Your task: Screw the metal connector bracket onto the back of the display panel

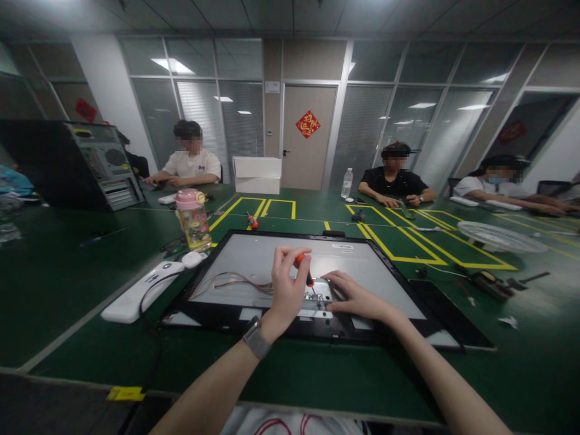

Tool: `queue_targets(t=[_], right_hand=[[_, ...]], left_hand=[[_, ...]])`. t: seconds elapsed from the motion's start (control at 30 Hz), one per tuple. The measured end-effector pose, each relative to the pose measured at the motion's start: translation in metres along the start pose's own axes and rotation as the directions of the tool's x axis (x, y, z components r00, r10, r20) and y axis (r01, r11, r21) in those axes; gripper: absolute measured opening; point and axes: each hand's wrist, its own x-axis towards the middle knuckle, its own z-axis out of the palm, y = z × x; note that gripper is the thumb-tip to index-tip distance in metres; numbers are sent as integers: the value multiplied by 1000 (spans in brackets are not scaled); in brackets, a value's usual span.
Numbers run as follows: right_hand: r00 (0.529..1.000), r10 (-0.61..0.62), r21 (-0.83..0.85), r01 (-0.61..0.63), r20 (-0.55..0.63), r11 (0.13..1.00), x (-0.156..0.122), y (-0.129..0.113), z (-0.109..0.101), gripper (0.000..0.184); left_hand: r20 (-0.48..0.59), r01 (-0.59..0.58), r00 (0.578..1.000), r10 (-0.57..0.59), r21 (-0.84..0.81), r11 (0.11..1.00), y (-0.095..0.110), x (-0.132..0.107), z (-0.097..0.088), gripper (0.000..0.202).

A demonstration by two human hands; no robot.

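My left hand (290, 284), wearing a watch, is closed around the orange and black screwdriver (310, 280). The screwdriver tilts down, its tip against a metal bracket (324, 291) on the back of a flat display panel (244, 257). At the bracket's right side, my right hand (357, 296) holds it with thumb and fingers spread along its edge. The panel lies flat on the green table, with a black frame around a grey sheet. Thin wires (240, 283) run left from the bracket. My left hand partly hides the bracket, and the screw cannot be made out.
Left of the panel are a white power strip (140, 293) and a pink-lidded bottle (193, 220). A computer case (77, 163) stands far left, a white box (257, 175) at the back. A dark tool (493, 284) lies right. Several people sit across the table.
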Motion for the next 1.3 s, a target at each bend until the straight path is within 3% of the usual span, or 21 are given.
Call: queue_targets(t=[0.43, 0.93, 1.3], right_hand=[[1000, -2, 8, 2, 2, 1000, 1, 0, 0, 64], [1000, -2, -2, 2, -1, 1000, 1, 1, 0, 63], [1000, 15, -5, -15, 3, 1000, 0, -2, -1, 63]], left_hand=[[71, 13, 997, -9, -56, 998, -1, 0, -1, 27], [39, 30, 999, -28, -44, 999, -3, -1, 0, 21], [105, 51, 993, -46, -42, 998, -3, -2, 2, 21]])
